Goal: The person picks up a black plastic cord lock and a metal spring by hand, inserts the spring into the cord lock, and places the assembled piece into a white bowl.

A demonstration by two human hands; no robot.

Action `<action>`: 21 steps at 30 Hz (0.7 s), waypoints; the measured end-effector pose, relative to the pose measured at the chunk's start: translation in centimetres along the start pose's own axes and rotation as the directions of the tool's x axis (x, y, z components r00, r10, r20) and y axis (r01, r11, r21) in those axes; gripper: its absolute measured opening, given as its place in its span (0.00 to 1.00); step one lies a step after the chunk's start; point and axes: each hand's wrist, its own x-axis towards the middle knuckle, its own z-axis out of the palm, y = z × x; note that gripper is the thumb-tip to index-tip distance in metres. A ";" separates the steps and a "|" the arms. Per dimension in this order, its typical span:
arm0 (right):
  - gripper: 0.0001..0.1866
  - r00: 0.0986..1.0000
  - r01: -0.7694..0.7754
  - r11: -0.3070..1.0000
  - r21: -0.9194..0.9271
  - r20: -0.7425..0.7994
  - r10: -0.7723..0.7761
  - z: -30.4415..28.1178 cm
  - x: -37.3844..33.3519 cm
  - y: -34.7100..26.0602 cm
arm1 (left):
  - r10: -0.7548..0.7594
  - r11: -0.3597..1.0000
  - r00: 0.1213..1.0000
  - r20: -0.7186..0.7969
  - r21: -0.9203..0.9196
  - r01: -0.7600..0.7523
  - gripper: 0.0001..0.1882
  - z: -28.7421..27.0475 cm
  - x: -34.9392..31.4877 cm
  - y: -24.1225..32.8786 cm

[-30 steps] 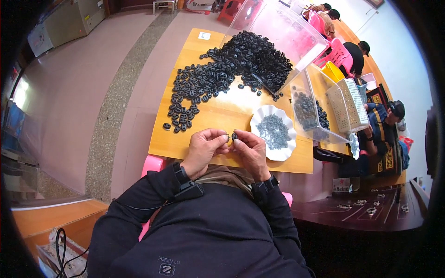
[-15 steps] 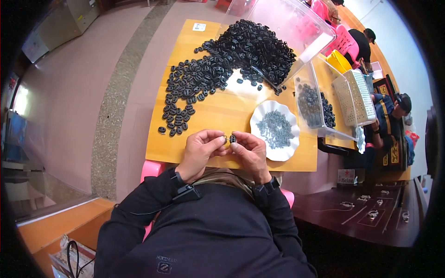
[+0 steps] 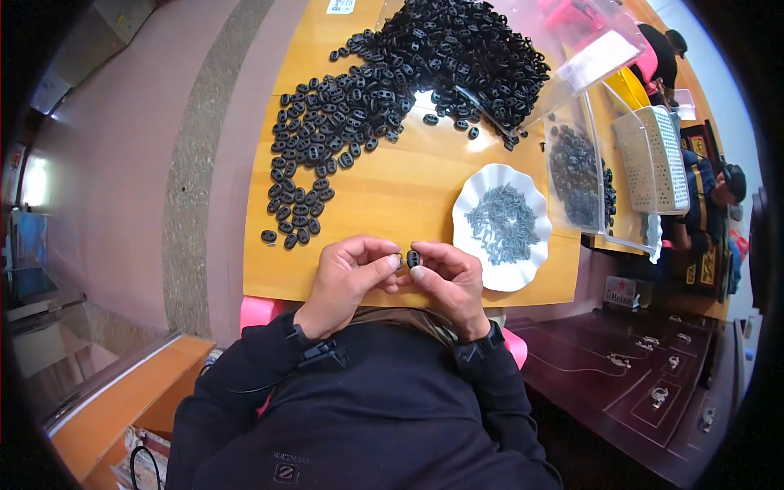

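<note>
Close together over the table's front edge, both my hands work fingertip to fingertip. The right hand [image 3: 453, 282] pinches a black oval two-hole piece [image 3: 413, 259] between thumb and fingers. Facing it, my left hand [image 3: 347, 282] has thumb and forefinger closed on a tiny metallic-looking piece [image 3: 401, 260], too small to name. Beside the right hand stands a white scalloped plate [image 3: 465, 260] bearing many small, slender grey pieces [image 3: 502, 224]. Similar black oval pieces [image 3: 327, 122] spread over the left of the table, joining a big heap [image 3: 465, 57] farther back.
A clear plastic bin [image 3: 576, 73] lies tipped behind the heap. Right of the plate stands another clear bin [image 3: 596, 147] holding black pieces, beside a white perforated basket [image 3: 641, 159]. A person in a dark cap [image 3: 729, 186] sits at the far right. The wooden table [image 3: 384, 196] ends near my waist.
My view has shifted, so the heap sits higher in the picture and the plate farther right. Both hands keep their pinches, the small pieces still facing each other.
</note>
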 end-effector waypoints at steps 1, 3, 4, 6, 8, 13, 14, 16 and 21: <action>0.16 1.000 -0.011 1.000 -0.006 0.002 0.011 0.0 0.0 -0.1 | 0.010 1.000 1.000 0.014 0.015 -0.010 0.09 -0.1 0.0 -0.1; 0.16 1.000 -0.029 1.000 -0.008 0.001 0.029 0.0 -0.1 -0.2 | 0.005 1.000 1.000 0.011 0.020 -0.005 0.09 -0.2 0.1 0.0; 0.16 1.000 -0.029 1.000 -0.007 0.004 0.029 0.0 0.0 -0.2 | 0.010 1.000 1.000 0.016 0.027 -0.010 0.09 -0.2 0.1 0.0; 0.16 0.999 -0.034 0.999 -0.005 0.006 0.034 0.0 0.0 -0.3 | 0.010 1.000 1.000 0.014 0.029 -0.010 0.08 -0.3 0.2 -0.1; 0.17 1.000 -0.021 1.000 0.004 0.018 0.021 0.0 0.1 -0.4 | 0.013 0.999 1.000 0.014 0.032 -0.014 0.08 -0.3 0.2 -0.1; 0.17 1.000 -0.009 1.000 0.015 0.008 0.009 0.0 0.0 -0.1 | 0.033 0.997 0.999 0.018 0.065 -0.034 0.08 -0.4 0.2 -0.2; 0.17 1.000 -0.003 1.000 0.013 0.006 0.003 0.1 0.1 -0.1 | 0.034 0.997 0.999 0.017 0.065 -0.035 0.08 -0.4 0.2 -0.2; 0.17 1.000 0.003 1.000 0.011 0.007 -0.003 0.2 0.1 -0.1 | 0.029 0.998 0.999 0.014 0.063 -0.029 0.08 -0.4 0.2 -0.2; 0.17 0.999 -0.003 1.000 -0.002 0.034 0.003 0.0 0.1 0.1 | 0.030 0.997 0.999 0.035 0.065 -0.032 0.09 -0.5 0.0 -0.1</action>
